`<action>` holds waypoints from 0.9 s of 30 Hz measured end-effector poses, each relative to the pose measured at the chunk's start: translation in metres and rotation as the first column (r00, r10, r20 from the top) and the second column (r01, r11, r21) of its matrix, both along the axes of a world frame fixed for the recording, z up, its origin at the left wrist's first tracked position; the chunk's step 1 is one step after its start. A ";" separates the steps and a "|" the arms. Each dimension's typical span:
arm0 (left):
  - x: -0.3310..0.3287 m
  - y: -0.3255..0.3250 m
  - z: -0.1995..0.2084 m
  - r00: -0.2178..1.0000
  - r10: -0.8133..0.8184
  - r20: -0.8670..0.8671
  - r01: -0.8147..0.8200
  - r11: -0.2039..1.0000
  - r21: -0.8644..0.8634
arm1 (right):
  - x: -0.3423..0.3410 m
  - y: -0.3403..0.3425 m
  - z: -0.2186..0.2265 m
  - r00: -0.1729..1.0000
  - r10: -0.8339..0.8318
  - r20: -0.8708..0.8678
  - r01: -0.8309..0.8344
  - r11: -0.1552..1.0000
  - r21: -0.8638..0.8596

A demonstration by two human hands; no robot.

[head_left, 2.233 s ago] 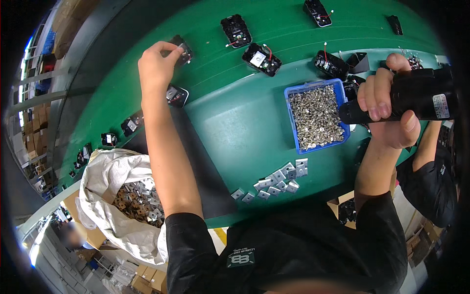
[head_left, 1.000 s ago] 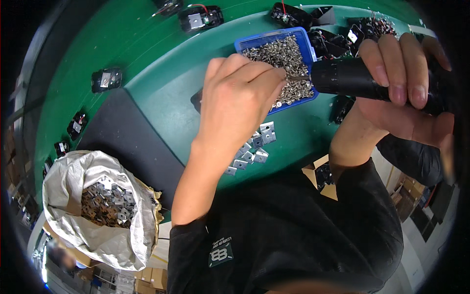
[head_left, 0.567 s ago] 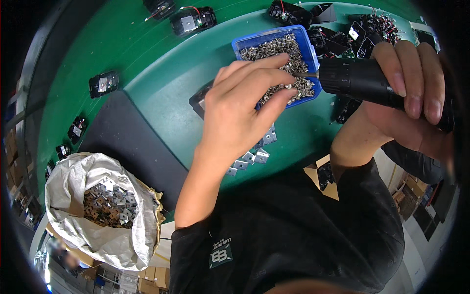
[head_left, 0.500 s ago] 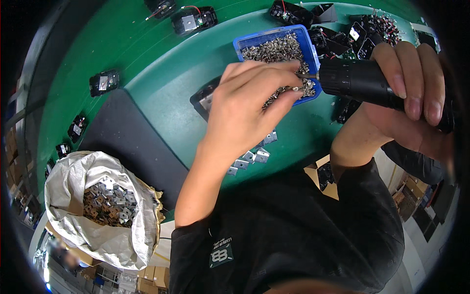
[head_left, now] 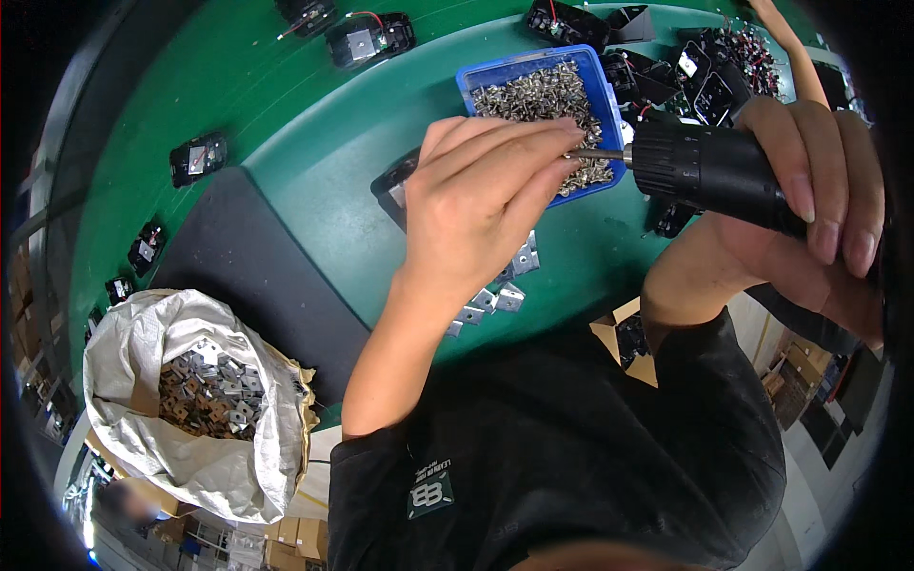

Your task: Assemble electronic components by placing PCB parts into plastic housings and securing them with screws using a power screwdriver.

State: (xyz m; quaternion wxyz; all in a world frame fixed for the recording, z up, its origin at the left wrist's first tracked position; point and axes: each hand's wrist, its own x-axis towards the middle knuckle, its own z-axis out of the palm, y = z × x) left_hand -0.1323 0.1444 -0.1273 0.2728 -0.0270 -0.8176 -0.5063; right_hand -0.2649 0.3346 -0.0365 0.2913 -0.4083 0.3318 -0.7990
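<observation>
My right hand (head_left: 819, 181) is wrapped round a black power screwdriver (head_left: 705, 167), held level with its bit (head_left: 600, 153) pointing left. My left hand (head_left: 481, 186) is closed in a pinch at the bit's tip; whatever lies between the fingertips is too hidden to make out. Both are above a blue tray (head_left: 606, 100) heaped with small silver screws (head_left: 533, 95). Under my left hand lies a black housing (head_left: 388, 190), mostly covered. Several square metal plates with holes (head_left: 510, 297) lie on the green table beside my left wrist.
A white sack (head_left: 124, 400) of metal plates (head_left: 224, 390) stands at the lower left, by a dark mat (head_left: 248, 266). Black housings with wires (head_left: 371, 40) sit along the green far strip. More black parts (head_left: 666, 81) pile at the right, where another person's arm (head_left: 795, 48) reaches in.
The screwdriver has shifted slightly right and down, and more of its bit shows. My left hand stays pinched near its tip. Another person's arm has come into view at the upper right.
</observation>
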 end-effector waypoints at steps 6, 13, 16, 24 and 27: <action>0.003 0.001 -0.003 0.999 0.000 -0.044 0.002 0.999 0.049 | -0.011 0.010 0.003 1.000 0.015 -0.017 -0.015 1.000 0.011; 0.004 0.001 -0.004 0.997 -0.041 -0.061 0.046 0.996 0.079 | 0.003 -0.009 0.008 0.999 0.026 -0.032 -0.025 0.999 0.021; 0.002 0.002 -0.005 0.995 -0.058 -0.083 0.061 0.998 0.034 | 0.001 -0.009 0.008 0.999 0.026 -0.037 -0.025 0.999 0.026; -0.008 0.004 -0.005 0.993 -0.044 -0.105 0.043 0.999 -0.011 | 0.021 -0.032 0.002 0.995 -0.055 0.085 0.059 0.997 -0.051; -0.002 -0.001 0.006 1.000 -0.011 -0.018 0.010 0.997 -0.081 | 0.018 -0.032 -0.002 0.996 -0.059 0.061 0.062 0.997 -0.048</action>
